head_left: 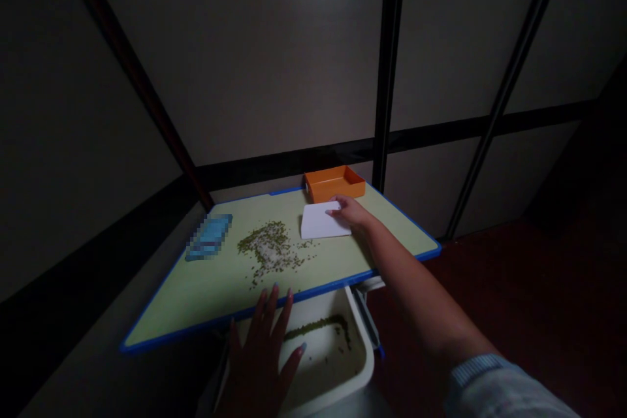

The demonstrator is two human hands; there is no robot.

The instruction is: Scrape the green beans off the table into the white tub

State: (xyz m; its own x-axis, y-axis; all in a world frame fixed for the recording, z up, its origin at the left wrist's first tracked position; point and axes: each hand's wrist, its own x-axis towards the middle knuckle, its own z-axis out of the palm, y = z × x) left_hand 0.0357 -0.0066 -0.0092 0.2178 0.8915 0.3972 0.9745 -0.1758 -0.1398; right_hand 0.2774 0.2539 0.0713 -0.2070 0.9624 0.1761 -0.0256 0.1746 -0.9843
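My right hand (351,212) grips a flat white card (321,221) by its far right side, thumb on top. The card lies low over the table, right of a spread heap of small green and pale grains (269,248). My left hand (264,346) has its fingers spread, fingertips near the front edge of the table. Under that hand is a white tub (362,356), partly beneath the table edge. A line of green grains (318,325) and a few loose bits lie inside the tub.
The pale green table (196,304) has a blue rim. An orange tray (336,191) stands at its back right, just beyond the card. A blurred blue packet-like thing (209,237) lies on the left. Dark-framed panels (284,65) rise behind the table.
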